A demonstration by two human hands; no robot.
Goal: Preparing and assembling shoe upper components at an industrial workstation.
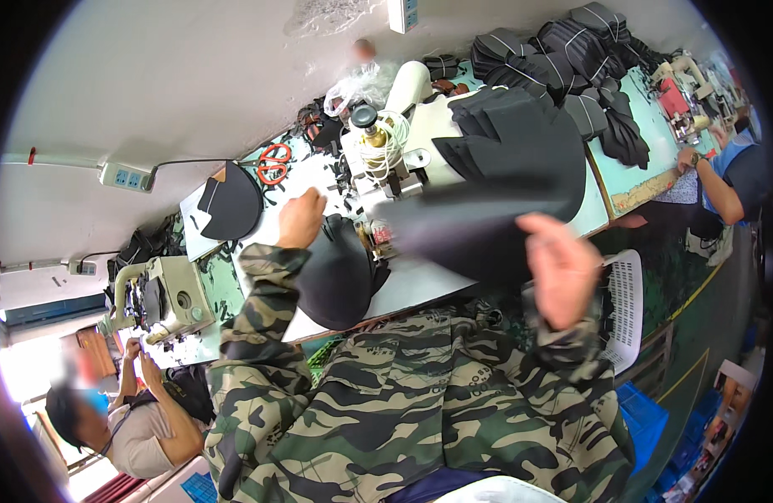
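Note:
My left hand is closed with fingers curled, left of a cream sewing-type machine; anything in its grip is hidden. Just below it, a dark curved fabric piece lies on the white tabletop, its edge by the machine's working end. My right hand is smeared by motion, right of the machine. Its fingertips overlap a blurred dark piece stretching toward the machine, and I cannot tell whether they grip it. Behind that, a pile of black cut pieces covers the machine's right side.
Red-handled scissors and another black curved piece lie at the left. Tied black bundles are heaped at the back right. A white plastic basket stands right of the table. Co-workers sit at left and right.

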